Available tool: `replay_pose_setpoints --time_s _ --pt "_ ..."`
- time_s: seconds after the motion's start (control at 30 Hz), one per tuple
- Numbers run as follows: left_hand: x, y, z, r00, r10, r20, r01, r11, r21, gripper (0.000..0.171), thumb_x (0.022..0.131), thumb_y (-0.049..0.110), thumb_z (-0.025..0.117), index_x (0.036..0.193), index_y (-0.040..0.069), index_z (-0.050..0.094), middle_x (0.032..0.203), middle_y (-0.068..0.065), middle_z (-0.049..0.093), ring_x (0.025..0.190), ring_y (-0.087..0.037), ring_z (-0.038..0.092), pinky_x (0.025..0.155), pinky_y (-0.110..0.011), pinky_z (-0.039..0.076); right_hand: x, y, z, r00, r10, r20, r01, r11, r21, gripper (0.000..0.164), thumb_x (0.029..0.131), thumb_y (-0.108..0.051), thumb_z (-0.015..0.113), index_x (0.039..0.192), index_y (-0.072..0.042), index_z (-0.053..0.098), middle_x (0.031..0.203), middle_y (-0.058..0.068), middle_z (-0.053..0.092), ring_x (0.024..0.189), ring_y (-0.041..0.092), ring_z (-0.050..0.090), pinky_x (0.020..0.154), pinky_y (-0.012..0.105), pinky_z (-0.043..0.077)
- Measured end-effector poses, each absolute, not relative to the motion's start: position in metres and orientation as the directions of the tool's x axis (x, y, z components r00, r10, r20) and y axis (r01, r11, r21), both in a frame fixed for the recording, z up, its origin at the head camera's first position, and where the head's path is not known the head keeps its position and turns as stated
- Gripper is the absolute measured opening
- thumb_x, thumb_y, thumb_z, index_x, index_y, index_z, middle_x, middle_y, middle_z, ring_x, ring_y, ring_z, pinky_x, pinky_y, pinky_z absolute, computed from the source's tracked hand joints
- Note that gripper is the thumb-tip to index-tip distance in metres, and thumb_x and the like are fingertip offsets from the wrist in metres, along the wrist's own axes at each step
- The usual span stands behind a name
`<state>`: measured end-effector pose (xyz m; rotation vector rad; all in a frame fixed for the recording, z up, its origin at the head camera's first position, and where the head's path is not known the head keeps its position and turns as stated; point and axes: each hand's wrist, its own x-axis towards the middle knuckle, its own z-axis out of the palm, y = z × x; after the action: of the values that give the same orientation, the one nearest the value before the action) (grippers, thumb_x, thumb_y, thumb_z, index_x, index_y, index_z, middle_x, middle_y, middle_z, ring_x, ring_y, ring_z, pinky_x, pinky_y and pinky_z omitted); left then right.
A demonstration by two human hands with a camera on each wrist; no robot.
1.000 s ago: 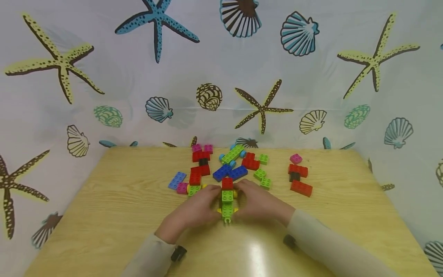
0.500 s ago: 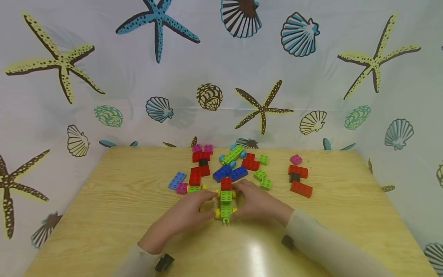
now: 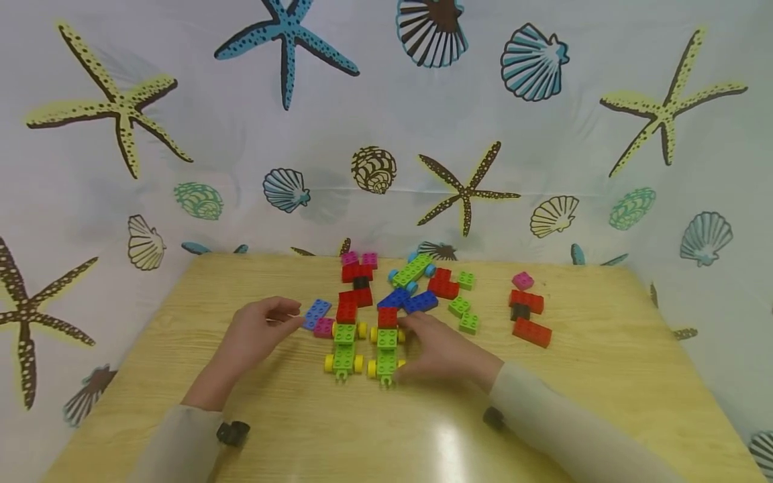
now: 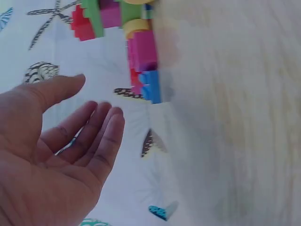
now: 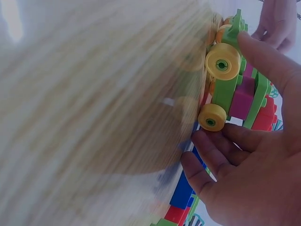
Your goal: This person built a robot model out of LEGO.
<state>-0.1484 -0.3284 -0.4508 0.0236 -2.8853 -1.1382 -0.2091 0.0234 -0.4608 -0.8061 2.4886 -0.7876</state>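
Note:
My right hand (image 3: 443,349) holds the right side of a toy brick car (image 3: 386,339). In the right wrist view its thumb (image 5: 268,59) is by the car's green hitch end and the fingertips touch a yellow wheel (image 5: 212,117). This car has a green base, a magenta block, a green plate and a red brick. A matching brick car (image 3: 345,342) stands just left of it, apart from both hands. Further left, my left hand (image 3: 256,342) is raised with loosely bent fingers, holding nothing, near a light blue brick (image 3: 317,313) and a magenta brick (image 3: 324,327).
Behind the cars lie dark blue bricks (image 3: 421,302), a green wheeled base (image 3: 413,270) with blue wheels, and small green bricks (image 3: 468,323). Red bricks (image 3: 532,332) with a black piece (image 3: 520,311) lie to the right. A patterned cloth (image 3: 338,221) hangs behind the table.
My left hand has let go of the car and moved away to the left, uncovering the second car. The right hand has shifted its car slightly left, closer to the other.

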Motion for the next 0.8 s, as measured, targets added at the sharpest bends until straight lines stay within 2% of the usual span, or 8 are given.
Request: replay_pose_setpoints --time_s 0.23,0.37,0.57,0.8 --pt "-0.168 -0.330 -0.467 -0.995 -0.081 -0.050 -0.093 0.741 0.665 0.046 0.110 0.028 0.073 0.145 -0.002 0.069 0.139 -0.024 0.075 0.124 -0.038 0.073 0.106 -0.055 0.064 -0.210 0.023 -0.463 -0.749 -0.633 -0.195 -0.401 0.668 -0.627 0.109 0.087 -0.049 0.094 0.173 -0.009 0.041 0.182 0.015 0.038 0.171 0.039 0.034 0.140 0.057 0.032" --pt "-0.175 -0.327 -0.470 -0.995 -0.071 -0.066 -0.096 0.760 0.643 0.044 0.108 0.021 0.075 0.143 -0.005 0.069 0.136 -0.025 0.076 0.121 -0.039 0.073 0.107 -0.055 0.063 -0.209 0.024 -0.463 -0.743 -0.646 -0.176 -0.415 0.651 -0.635 0.111 0.086 -0.047 0.096 0.173 -0.008 0.040 0.181 0.016 0.039 0.170 0.040 0.036 0.139 0.057 0.033" --pt "-0.178 -0.324 -0.473 -0.989 -0.072 -0.126 -0.136 0.761 0.634 0.046 0.106 0.020 0.077 0.143 -0.006 0.069 0.135 -0.025 0.075 0.120 -0.038 0.072 0.109 -0.056 0.063 -0.206 0.026 -0.461 -0.725 -0.670 -0.161 -0.428 0.621 -0.657 0.111 0.088 -0.044 0.096 0.174 -0.005 0.037 0.183 0.016 0.036 0.170 0.041 0.034 0.140 0.058 0.031" --pt "-0.182 -0.320 -0.471 -0.987 -0.073 -0.143 -0.146 0.779 0.610 0.050 0.103 0.020 0.079 0.142 -0.009 0.068 0.138 -0.029 0.074 0.124 -0.042 0.072 0.113 -0.060 0.060 -0.206 0.032 -0.463 -0.742 -0.648 -0.172 -0.410 0.642 -0.647 0.114 0.089 -0.046 0.095 0.177 -0.011 0.031 0.185 0.014 0.032 0.173 0.039 0.029 0.141 0.058 0.029"
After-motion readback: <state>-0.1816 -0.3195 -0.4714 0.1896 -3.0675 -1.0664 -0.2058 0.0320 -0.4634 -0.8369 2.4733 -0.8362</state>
